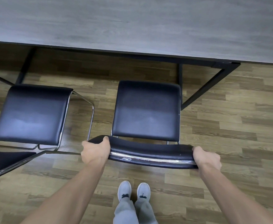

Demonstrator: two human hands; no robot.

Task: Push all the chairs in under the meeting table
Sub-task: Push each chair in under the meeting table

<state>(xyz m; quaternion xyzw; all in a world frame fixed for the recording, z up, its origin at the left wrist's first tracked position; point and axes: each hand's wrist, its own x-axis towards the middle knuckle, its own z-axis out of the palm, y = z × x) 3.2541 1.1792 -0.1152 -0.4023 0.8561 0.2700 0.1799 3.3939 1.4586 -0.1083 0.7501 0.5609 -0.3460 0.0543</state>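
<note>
A black padded chair with a chrome frame stands in front of me, its seat clear of the grey wood meeting table. My left hand grips the left end of its backrest. My right hand grips the right end. A second black chair stands to the left, also out from the table, its backrest at the lower left edge of view.
The table's black metal legs stand just beyond the chair's far right corner, with a diagonal brace running right. Brown wood-plank floor lies all around. My white shoes are directly behind the chair.
</note>
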